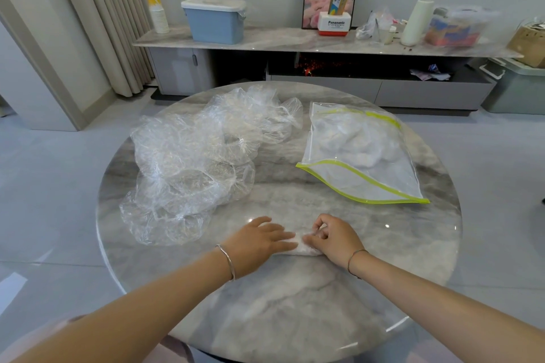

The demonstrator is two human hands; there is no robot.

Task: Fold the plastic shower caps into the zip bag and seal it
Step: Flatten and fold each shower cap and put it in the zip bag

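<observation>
springback is the risk: the folded cap [298,248] near the desk's [295,318] front edge lies pressed under the flat left grip [262,240] and pinched by the curled right grip [333,240], and its slick film could unroll on release, short of the gaping bag [362,156] by the right edge.

We reach both bare forearms forward, hands nearly meeting. Our left hand [259,240] lies flat, fingers straight; our right hand [334,240] curls its fingers, pinching the folded cap [300,249].
</observation>
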